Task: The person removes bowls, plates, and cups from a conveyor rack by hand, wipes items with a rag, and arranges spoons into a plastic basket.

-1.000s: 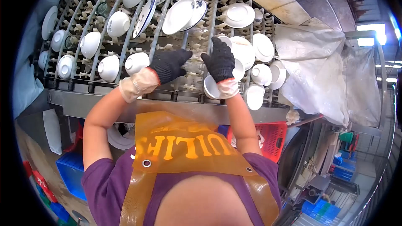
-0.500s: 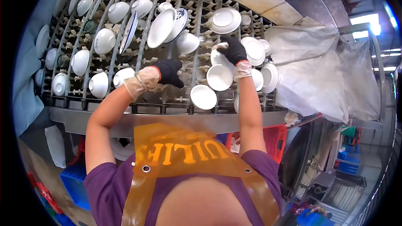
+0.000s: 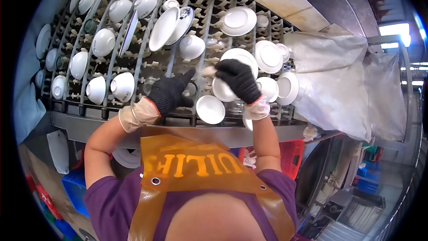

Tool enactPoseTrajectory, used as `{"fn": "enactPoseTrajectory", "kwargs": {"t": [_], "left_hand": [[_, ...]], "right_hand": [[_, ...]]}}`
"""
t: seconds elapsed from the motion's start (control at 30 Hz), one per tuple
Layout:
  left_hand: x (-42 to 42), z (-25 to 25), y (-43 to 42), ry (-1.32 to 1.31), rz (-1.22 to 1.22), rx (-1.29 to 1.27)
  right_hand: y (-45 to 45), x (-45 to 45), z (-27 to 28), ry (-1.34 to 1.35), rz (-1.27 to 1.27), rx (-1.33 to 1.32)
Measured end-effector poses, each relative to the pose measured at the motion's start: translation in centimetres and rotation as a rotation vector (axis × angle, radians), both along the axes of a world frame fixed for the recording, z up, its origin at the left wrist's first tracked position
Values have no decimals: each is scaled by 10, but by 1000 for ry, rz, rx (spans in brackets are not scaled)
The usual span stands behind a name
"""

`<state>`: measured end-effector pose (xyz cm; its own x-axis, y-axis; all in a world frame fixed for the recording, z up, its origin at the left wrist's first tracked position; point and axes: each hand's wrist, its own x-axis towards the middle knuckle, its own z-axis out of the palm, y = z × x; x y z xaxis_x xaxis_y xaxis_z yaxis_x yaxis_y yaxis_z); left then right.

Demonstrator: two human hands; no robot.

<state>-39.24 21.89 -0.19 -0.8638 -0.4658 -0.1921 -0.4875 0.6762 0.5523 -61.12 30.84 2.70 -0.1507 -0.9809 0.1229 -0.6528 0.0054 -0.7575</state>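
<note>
My left hand (image 3: pixel 170 91), in a black glove, is over the pegged rack, fingers spread, beside a small clear glass (image 3: pixel 191 90). My right hand (image 3: pixel 236 78), also black-gloved, is over a white plate (image 3: pixel 244 58) and a white bowl (image 3: pixel 221 90). Its fingers curl around something small and pale that I cannot make out. Just below lies another white bowl (image 3: pixel 210 110). A white bowl (image 3: pixel 192 47) leans on the pegs above my hands. Behind my left hand, a white bowl with a small mark (image 3: pixel 122 86) is tilted on the rack.
Several white bowls and plates stand along the rack (image 3: pixel 177 117) to the left. Stacked plates (image 3: pixel 269 56) lie at its right. Plastic sheeting (image 3: pixel 330 78) hangs at the right end. A red basket (image 3: pixel 292 158) and a blue crate (image 3: pixel 75 192) are below the metal edge.
The dishes on the left of the rack have shifted leftward. My left hand has moved down and left. My right hand has come left and down from the plates, with its fingers curled.
</note>
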Motion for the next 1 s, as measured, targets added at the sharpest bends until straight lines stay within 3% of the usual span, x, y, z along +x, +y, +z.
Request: {"fn": "enactPoseTrajectory", "kwargs": {"t": [0.07,0.1,0.17,0.2,0.23,0.27,0.3,0.37,0.43,0.5,0.57,0.6,0.63,0.7,0.73,0.77,0.83,0.9,0.97,1.0], "left_hand": [[-7,-2,9,548,121,181],[-11,-1,11,545,121,188],[-18,3,7,670,80,373],[-15,-13,6,624,50,318],[-11,-12,4,627,50,312],[-9,-9,2,677,42,291],[-7,-7,0,727,37,272],[3,-6,1,657,161,406],[22,-11,5,453,-4,252],[33,-16,15,436,-52,226],[31,2,32,443,-62,236],[26,1,37,554,-152,124],[19,1,40,549,-162,132],[7,-4,45,452,-274,28],[2,-11,49,429,-272,19],[1,-13,49,434,-268,15],[-2,-6,50,224,-307,4],[-5,-8,44,286,-292,46],[-13,-3,32,480,-282,215],[-21,-2,27,440,-138,504]], "right_hand": [[6,15,-2,-200,135,99],[7,19,10,-350,169,225],[-5,-4,-7,-579,183,184],[-15,-22,-9,-446,109,74],[-25,-53,-13,18,45,31],[-27,-76,-19,149,-74,201],[-33,-106,-40,286,-17,261],[-27,-136,-67,340,52,233],[-36,-132,-27,373,124,443],[-38,-108,23,366,121,387],[-37,-93,37,463,137,189],[-38,-76,48,681,234,28],[-44,-59,53,818,228,67],[-54,-50,25,990,240,-162],[-52,-44,17,943,249,-298],[-46,-42,16,955,243,-236],[-32,-34,17,599,137,105],[-16,-41,-5,558,160,188],[6,-51,-56,586,209,227],[3,-48,-56,665,214,415]]}}
